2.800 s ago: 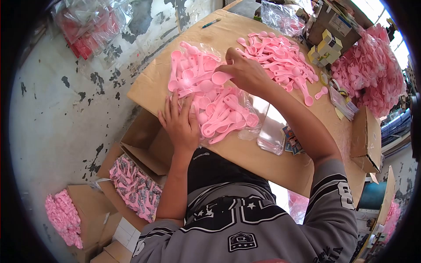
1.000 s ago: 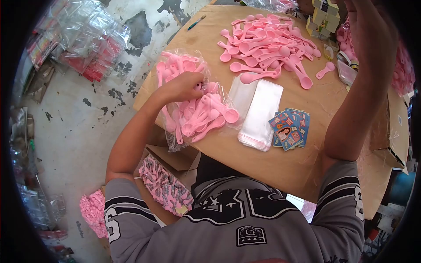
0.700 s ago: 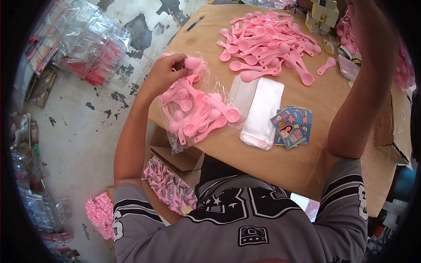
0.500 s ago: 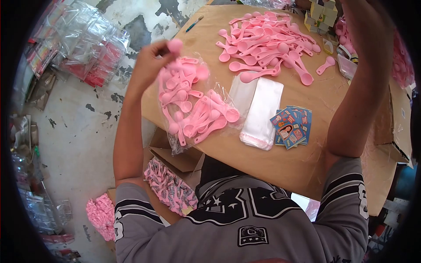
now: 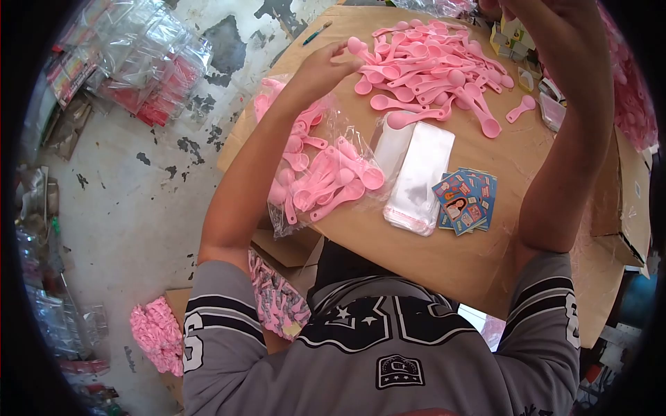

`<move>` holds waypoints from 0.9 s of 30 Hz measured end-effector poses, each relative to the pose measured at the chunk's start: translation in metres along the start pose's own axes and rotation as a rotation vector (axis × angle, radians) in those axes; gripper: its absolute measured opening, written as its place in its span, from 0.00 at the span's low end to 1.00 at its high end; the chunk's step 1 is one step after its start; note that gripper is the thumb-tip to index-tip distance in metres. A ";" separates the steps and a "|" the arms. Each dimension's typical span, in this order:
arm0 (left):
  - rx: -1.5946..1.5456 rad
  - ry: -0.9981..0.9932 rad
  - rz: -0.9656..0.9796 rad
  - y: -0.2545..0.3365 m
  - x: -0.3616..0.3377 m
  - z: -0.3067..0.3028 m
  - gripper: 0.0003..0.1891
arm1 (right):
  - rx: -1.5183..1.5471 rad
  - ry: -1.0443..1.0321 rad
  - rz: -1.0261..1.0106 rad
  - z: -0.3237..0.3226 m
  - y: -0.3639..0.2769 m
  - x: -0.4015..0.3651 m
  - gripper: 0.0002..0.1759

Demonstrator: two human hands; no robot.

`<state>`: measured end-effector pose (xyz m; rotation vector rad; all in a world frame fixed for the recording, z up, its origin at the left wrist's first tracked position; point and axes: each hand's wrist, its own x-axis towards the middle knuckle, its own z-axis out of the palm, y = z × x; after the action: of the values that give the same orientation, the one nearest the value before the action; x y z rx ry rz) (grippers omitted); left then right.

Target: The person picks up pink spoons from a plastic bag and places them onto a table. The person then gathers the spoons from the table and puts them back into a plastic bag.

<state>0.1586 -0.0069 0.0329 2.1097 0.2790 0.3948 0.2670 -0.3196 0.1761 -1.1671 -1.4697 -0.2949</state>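
My left hand reaches to the left edge of a heap of pink measuring spoons. Its thumb and fingers are apart, beside one spoon's round bowl. Below that forearm, more pink spoons lie in and around a clear plastic bag, partly covered by the arm. My right hand is raised at the top edge, cut off by the frame, so its grip is unclear. Between the arms are a stack of clear plastic sleeves and some blue printed cards.
The brown-covered table carries a lone pink spoon, a pen and small boxes. A cardboard box stands at right. Plastic packets and a pink bundle lie at left.
My left hand has moved right from above the bagged spoons to the heap; the pink spoon it held is no longer in it. My right hand has shifted slightly left and down.
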 end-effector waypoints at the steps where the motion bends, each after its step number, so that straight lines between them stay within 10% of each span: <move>1: 0.188 0.028 0.093 0.000 -0.011 -0.006 0.20 | -0.013 -0.007 -0.006 -0.002 -0.001 0.000 0.11; 8: 0.681 -0.328 -0.244 0.042 -0.092 -0.057 0.19 | -0.099 -0.049 -0.033 -0.011 -0.003 0.001 0.10; 15: 0.564 -0.541 0.346 -0.005 -0.117 -0.044 0.35 | -0.171 -0.159 -0.057 0.001 -0.008 0.002 0.10; 18: 0.474 -0.636 0.030 0.012 -0.112 -0.034 0.40 | -0.226 -0.178 -0.045 0.009 -0.011 0.000 0.09; 27: 0.418 -0.706 0.022 -0.015 -0.101 -0.025 0.24 | -0.142 -0.139 -0.043 0.012 -0.002 -0.002 0.09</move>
<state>0.0549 -0.0145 0.0158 2.5070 -0.0890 -0.4417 0.2579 -0.3128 0.1721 -1.2923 -1.6181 -0.3583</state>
